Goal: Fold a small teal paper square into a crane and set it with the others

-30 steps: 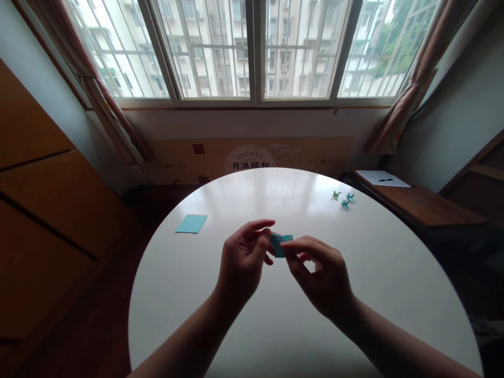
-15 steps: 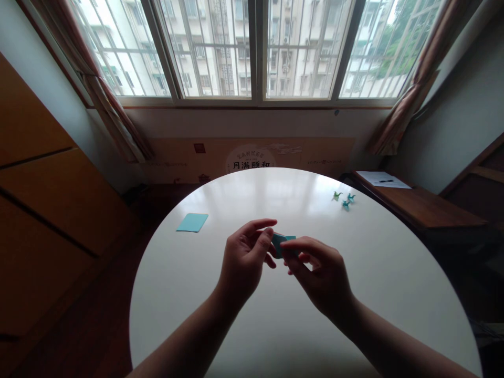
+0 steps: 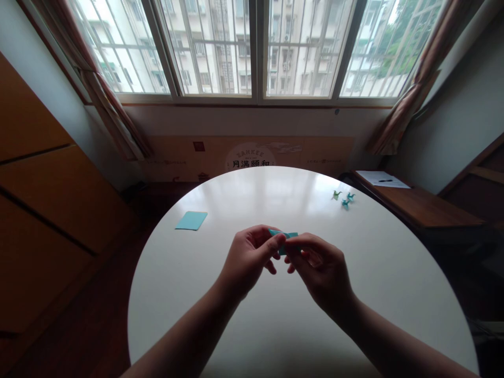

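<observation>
A small folded piece of teal paper (image 3: 289, 236) is held up between both hands above the white round table (image 3: 252, 325). My left hand (image 3: 252, 249) pinches its left side, thumb on the near face and fingers behind. On the right side my right hand (image 3: 317, 257) grips it between thumb and index finger, the other fingers curled beneath. Much of the paper is covered by fingers, so its exact folds cannot be made out. To the left on the table lies a flat stack of light-blue square paper (image 3: 191, 220).
Several small folded paper birds stand at the table's far right, a green one (image 3: 336, 195) and blue ones (image 3: 345, 203). Beyond them a brown wooden side table (image 3: 433, 212) bears a white sheet (image 3: 381, 179) with a pen (image 3: 385, 180). A barred window is ahead.
My left thumb and fingers have closed in to the right on the teal paper, and a pointed flap now shows above the thumb. My right hand keeps its grip.
</observation>
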The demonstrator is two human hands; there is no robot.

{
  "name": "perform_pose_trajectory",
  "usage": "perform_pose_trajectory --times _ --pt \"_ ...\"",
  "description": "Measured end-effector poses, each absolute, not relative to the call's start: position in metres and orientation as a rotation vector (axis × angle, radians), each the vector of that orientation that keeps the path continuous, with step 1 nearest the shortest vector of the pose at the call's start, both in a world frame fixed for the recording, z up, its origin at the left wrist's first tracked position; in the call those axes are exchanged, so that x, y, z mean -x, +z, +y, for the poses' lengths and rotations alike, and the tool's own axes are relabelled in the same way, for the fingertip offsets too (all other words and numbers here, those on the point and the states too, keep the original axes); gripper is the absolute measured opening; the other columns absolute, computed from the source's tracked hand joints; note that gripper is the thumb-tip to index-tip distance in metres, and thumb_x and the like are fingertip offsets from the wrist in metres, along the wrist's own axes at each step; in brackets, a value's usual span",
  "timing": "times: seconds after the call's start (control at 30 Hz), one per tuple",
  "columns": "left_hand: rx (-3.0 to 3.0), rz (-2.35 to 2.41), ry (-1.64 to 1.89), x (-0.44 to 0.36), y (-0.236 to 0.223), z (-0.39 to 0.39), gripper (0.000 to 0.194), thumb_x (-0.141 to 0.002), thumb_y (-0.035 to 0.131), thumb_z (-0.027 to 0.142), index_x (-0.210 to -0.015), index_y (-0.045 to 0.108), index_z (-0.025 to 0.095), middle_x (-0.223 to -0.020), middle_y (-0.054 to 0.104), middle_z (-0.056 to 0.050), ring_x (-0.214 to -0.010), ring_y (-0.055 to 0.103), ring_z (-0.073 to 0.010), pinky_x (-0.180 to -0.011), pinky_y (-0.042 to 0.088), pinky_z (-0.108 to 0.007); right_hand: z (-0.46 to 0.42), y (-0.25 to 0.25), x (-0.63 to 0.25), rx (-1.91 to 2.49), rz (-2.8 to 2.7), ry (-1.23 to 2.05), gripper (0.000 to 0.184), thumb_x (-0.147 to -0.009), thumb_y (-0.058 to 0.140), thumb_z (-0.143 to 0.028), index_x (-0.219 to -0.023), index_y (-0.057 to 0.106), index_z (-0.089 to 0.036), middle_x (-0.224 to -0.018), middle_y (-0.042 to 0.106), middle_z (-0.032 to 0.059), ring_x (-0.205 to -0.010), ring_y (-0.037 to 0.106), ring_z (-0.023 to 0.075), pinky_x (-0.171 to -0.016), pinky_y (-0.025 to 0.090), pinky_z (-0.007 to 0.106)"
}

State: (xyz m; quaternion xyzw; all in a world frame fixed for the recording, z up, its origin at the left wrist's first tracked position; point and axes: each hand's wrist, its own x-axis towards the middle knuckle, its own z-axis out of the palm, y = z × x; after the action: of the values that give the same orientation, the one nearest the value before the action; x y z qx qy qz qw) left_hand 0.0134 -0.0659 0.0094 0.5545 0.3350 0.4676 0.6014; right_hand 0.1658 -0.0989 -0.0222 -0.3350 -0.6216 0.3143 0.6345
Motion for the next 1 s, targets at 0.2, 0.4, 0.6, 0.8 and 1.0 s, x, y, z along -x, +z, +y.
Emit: perform_pose_trajectory --times 0.2,0.4,0.6,0.8,1.0 --pt "-1.310 0.839 1.139 -0.0155 0.0120 -0.0674 0.020 -0.079 0.077 0.031 -0.084 0.074 0.012 -0.065 0.066 -0.003 -0.052 0.055 -0.0108 -0.041 0.047 -0.018 -0.0973 -0.0247 -0.1633 0.806 -1.296 0.800 0.024 -0.089 0.069 -0.021 -0.110 0.058 -0.024 -0.081 0.068 -0.0006 -0.062 0.067 0.0135 -0.050 0.056 0.022" --pt "-1.658 0.987 1.279 -0.0130 0.0090 -0.0716 0.016 -0.080 0.076 0.028 -0.089 0.077 0.015 -0.067 0.068 -0.003 -0.051 0.058 -0.0129 -0.044 0.049 -0.023 -0.0941 -0.0238 -0.1638 0.823 -1.209 1.077 0.039 -0.085 0.074 -0.031 -0.119 0.055 -0.024 -0.086 0.068 0.0013 -0.069 0.068 0.0161 -0.048 0.056 0.022" --pt "-1.686 1.013 1.297 -0.0129 0.0093 -0.0710 0.017 -0.081 0.076 0.030 -0.088 0.077 0.014 -0.068 0.068 -0.004 -0.052 0.058 -0.0126 -0.044 0.049 -0.022 -0.0926 -0.0214 -0.1649 0.811 -1.102 1.216 0.028 -0.083 0.077 -0.038 -0.098 0.065 -0.019 -0.082 0.070 0.0039 -0.067 0.068 0.0173 -0.042 0.054 0.021" --pt "-1.519 0.865 1.228 -0.0127 0.0122 -0.0701 0.022 -0.082 0.074 0.029 -0.099 0.075 0.014 -0.080 0.073 -0.007 -0.065 0.064 -0.0161 -0.044 0.051 -0.020 -0.0919 -0.0227 -0.1679 0.816 -1.097 1.167 0.036 -0.084 0.076 -0.038 -0.113 0.063 -0.021 -0.086 0.073 0.0051 -0.068 0.070 0.0188 -0.042 0.055 0.022" --pt "-1.378 0.817 1.267 -0.0137 0.0116 -0.0701 0.019 -0.079 0.071 0.021 -0.096 0.076 0.015 -0.077 0.072 -0.006 -0.065 0.064 -0.0159 -0.043 0.049 -0.019 -0.0952 -0.0221 -0.1660 0.772 -1.214 1.028 0.026 -0.087 0.072 -0.033 -0.109 0.063 -0.022 -0.084 0.074 0.0043 -0.065 0.070 0.0172 -0.043 0.055 0.021"
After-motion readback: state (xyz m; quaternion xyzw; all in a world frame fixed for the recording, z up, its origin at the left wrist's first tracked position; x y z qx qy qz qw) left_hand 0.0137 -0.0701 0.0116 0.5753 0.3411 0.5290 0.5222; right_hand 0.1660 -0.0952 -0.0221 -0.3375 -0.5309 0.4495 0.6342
